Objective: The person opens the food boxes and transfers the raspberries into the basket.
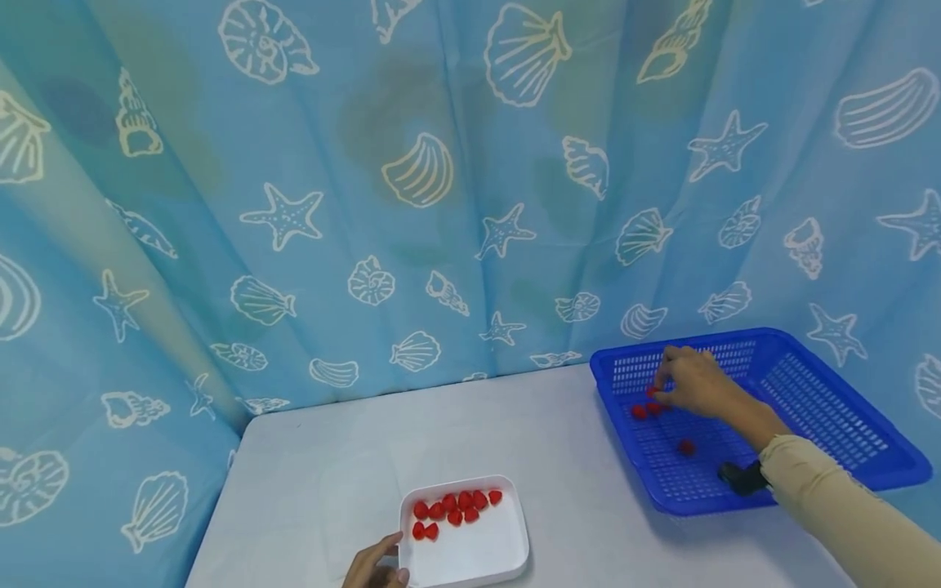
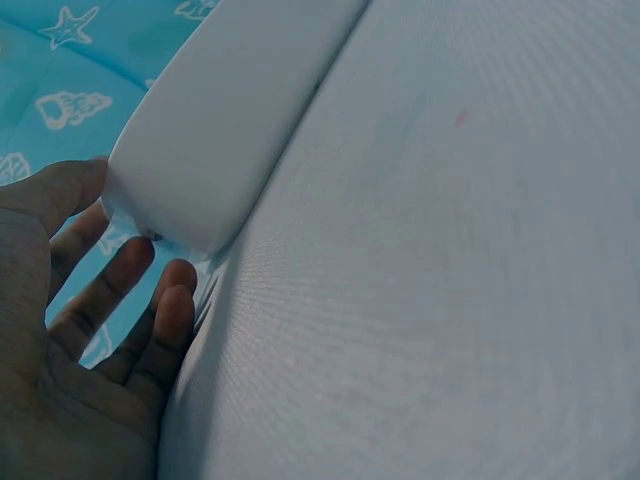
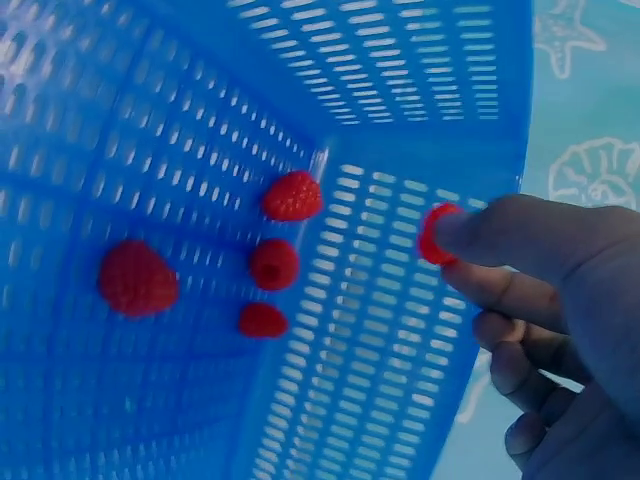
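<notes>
My right hand (image 1: 694, 380) pinches a red raspberry (image 3: 437, 234) between thumb and fingertips, inside the blue plastic basket (image 1: 845, 392). Several more raspberries (image 3: 138, 278) lie on the basket floor, most of them close to one wall in the right wrist view. At the front of the table, a white tray (image 1: 470, 555) holds several raspberries (image 1: 465, 500), gathered along its far side and far left corner. Beside the tray's left edge is my left hand (image 1: 373, 563), its fingers loosely spread and touching the tray's outer side.
A white cloth covers the table (image 1: 323, 465). Behind it hangs a blue curtain (image 1: 331, 204) printed with shells and starfish, close to the basket's back rim. A dark wrist device (image 1: 742, 478) sits by the right sleeve (image 1: 831, 506), over the basket.
</notes>
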The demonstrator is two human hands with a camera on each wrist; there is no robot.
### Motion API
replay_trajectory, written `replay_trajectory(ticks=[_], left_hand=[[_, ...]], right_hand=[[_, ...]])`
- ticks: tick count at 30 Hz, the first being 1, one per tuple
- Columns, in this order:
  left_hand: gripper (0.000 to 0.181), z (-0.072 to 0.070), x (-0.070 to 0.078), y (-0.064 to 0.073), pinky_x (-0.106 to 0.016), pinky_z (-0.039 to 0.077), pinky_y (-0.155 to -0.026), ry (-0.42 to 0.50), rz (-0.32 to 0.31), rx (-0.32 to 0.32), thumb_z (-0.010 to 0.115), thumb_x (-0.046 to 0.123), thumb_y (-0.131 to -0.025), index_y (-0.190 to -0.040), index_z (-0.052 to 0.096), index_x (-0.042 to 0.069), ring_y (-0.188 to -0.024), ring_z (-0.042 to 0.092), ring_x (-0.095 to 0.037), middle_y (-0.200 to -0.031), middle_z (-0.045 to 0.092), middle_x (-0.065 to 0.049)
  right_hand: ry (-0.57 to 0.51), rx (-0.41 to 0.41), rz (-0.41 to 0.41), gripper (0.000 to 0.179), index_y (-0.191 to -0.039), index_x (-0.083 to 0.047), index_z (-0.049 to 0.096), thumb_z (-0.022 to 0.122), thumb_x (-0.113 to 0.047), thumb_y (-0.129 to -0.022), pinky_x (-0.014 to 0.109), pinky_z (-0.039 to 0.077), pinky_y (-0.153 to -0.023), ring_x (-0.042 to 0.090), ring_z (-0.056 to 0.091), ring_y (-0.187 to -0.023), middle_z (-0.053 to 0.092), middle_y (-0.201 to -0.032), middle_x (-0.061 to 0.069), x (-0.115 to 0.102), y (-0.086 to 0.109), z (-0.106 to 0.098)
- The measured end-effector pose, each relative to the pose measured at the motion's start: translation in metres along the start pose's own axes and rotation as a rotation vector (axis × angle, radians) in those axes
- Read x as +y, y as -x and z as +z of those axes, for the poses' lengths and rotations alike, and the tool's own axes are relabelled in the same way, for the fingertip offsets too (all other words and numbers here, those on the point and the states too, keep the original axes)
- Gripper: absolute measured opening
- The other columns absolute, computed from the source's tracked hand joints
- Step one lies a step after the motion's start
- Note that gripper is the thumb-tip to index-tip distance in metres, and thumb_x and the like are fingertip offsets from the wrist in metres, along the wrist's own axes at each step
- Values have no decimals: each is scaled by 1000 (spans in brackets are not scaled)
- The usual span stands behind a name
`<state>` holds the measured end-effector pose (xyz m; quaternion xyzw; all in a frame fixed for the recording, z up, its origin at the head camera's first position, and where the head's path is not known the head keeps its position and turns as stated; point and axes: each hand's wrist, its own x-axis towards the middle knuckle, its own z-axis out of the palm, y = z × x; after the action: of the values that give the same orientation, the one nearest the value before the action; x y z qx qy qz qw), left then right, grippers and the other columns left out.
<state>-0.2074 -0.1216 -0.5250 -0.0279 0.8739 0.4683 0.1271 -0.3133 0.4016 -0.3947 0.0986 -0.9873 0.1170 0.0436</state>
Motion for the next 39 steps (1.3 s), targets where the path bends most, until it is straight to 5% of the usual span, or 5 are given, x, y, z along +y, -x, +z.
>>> replay_trajectory(ticks=[4,12,26,39], left_hand=[[59,0,7,4,-31,53,-71,-2,-40,23,57,62,-78,-126,50,28,-93,56,-18,-116,43,1],[59,1,20,14,-29,51,-69,-34,-23,100,58,61,-78,-124,52,25,-83,57,-14,-113,47,-1],[59,-2,13,7,-29,48,-80,-4,-70,48,59,61,-77,-126,49,29,-85,55,-10,-115,45,6],[51,-6,17,11,-22,49,-67,84,47,40,58,49,-86,-126,51,19,-84,57,-14,-114,46,-4]], right_hand=[[5,-21,-12,11,-68,-19,68,79,-20,-69,36,26,-63,19,46,-73,50,-80,0,5,-1,8],[-2,-50,-44,14,-65,-17,66,79,-20,-68,37,27,-63,19,46,-71,50,-79,0,8,-7,19],[0,-95,-108,22,-61,-20,59,80,-19,-66,35,26,-61,12,44,-66,48,-74,-5,18,-4,40],[55,-126,-147,21,-62,-25,60,79,-18,-66,33,25,-59,10,42,-67,45,-73,-9,24,-5,49]])
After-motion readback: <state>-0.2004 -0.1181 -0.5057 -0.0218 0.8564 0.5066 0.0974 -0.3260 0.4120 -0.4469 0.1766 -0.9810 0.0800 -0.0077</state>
